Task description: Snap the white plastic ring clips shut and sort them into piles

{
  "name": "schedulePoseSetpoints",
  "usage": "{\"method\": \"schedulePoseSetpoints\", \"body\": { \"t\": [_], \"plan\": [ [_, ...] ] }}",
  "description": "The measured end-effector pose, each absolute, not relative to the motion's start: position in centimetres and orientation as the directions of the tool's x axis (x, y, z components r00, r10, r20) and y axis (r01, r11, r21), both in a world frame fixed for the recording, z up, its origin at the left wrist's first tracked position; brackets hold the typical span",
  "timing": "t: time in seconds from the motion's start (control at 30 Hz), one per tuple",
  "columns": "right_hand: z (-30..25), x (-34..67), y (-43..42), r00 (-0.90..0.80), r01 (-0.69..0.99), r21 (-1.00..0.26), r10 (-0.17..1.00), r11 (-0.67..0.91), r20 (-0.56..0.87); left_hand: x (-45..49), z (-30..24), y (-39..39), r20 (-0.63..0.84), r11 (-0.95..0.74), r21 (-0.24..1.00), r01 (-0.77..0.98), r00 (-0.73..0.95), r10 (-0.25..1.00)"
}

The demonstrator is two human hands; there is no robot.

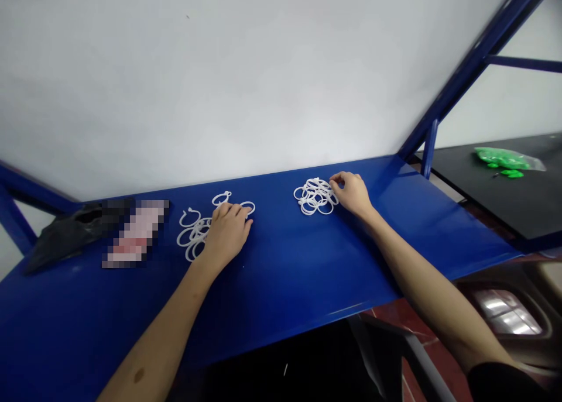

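Note:
Two heaps of white plastic rings lie on a blue shelf [285, 267]. My left hand [228, 229] rests on the left heap of rings [193, 232], its fingers curled over some of them. My right hand [351, 192] is at the right edge of the right heap of rings [314, 196], fingertips pinched on a ring there.
A black bag [70, 232] and a blurred pink-and-white pack [136, 232] lie at the shelf's left end. A blue frame post [465, 68] rises at the right. Beyond it, a black surface [504, 197] carries a bag of green parts [504, 159]. A white wall stands behind.

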State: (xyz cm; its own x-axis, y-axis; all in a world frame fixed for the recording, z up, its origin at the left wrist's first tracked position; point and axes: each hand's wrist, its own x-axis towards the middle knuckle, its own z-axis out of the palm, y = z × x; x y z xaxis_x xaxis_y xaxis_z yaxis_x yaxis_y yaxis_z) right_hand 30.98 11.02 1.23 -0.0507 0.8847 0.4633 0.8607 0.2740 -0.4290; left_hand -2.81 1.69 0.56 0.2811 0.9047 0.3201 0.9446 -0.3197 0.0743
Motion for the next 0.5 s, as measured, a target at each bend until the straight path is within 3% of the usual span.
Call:
{"method": "schedulePoseSetpoints", "body": {
  "t": [0.13,0.23,0.37,0.5],
  "plan": [
    [2.1,30.5,10.1,-0.051,0.856,-0.387,0.801,0.342,0.596,-2.2,0.8,1.3,0.313,-0.344,0.134,0.929,0.290,0.904],
    [2.8,28.8,8.1,-0.156,0.795,-0.362,0.740,0.487,0.655,-1.2,1.4,0.7,0.320,-0.369,0.263,0.891,0.280,0.905],
    [2.9,25.4,4.5,-0.496,0.546,-0.403,0.671,0.735,0.551,0.3,2.5,-0.5,0.275,-0.383,0.532,0.755,0.275,0.922],
    [2.2,23.4,2.5,-0.699,0.336,-0.545,0.591,0.768,0.402,1.0,3.2,-1.4,0.104,-0.232,0.790,0.567,0.250,0.963]
  ]
}}
